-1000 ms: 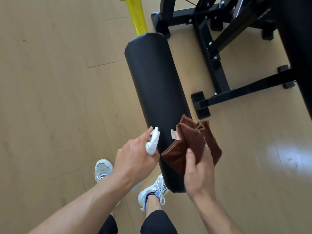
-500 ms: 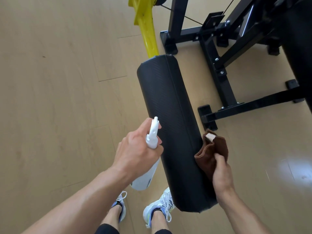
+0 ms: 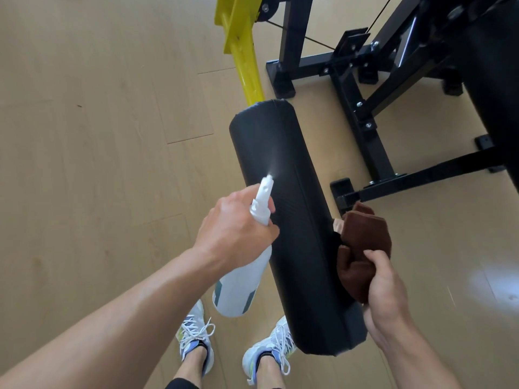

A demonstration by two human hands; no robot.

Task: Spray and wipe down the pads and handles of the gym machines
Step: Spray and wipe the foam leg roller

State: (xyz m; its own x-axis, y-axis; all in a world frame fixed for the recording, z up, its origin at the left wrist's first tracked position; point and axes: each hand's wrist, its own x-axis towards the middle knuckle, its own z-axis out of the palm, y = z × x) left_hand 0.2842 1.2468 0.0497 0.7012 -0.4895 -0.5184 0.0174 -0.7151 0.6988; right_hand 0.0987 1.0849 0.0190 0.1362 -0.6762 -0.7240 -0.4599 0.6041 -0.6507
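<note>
Wood floor (image 3: 98, 136) underfoot. My left hand (image 3: 236, 228) grips the spray bottle (image 3: 241, 284), misting the roller pad (image 3: 292, 209); right hand (image 3: 384, 293) holds the cloth (image 3: 362, 242). Cover evenly before wiping.

Light wood-plank floor (image 3: 98, 136) fills most of the view, with plank seams visible. Black metal machine frame (image 3: 362, 113) stands on the floor at upper right, its feet flat on the planks, bolts showing on the uprights. A thin cable (image 3: 303, 35) runs just left of the frame. A yellow steel arm (image 3: 244, 49) slants down left of the frame. A bright glare patch (image 3: 488, 284) lies on the floor below the frame, lower right.
</note>
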